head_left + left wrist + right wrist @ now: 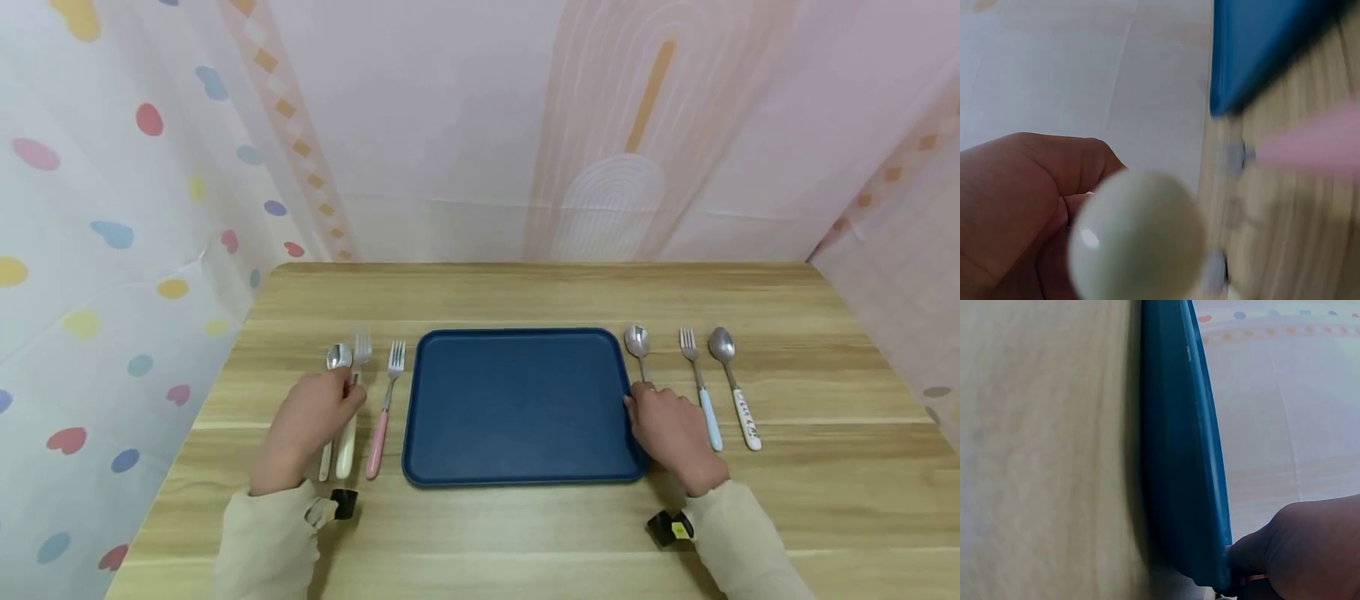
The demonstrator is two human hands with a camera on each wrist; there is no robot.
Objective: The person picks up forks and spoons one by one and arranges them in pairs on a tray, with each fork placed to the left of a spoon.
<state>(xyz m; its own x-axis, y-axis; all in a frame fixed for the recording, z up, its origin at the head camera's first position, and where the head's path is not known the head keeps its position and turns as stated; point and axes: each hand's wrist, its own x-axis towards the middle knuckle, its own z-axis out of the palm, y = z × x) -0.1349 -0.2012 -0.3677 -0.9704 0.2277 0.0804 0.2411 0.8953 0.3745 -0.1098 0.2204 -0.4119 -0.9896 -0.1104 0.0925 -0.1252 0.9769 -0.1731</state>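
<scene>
Sitting on the table [525,533] is the big blue tray [517,404]. Your right hand [675,433] grips a spoon [638,343] beside its right edge. Your left hand [311,421] grips the cream fork [352,408], left of the tray.

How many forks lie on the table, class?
3. A cream-handled fork under the left hand, a pink-handled fork left of the blue tray, a blue-handled fork beside the right hand.

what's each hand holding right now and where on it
The left hand grips the cream-handled fork around the upper handle. The right hand rests at the right edge of the blue tray, over a spoon's handle; a grip cannot be told.
</scene>
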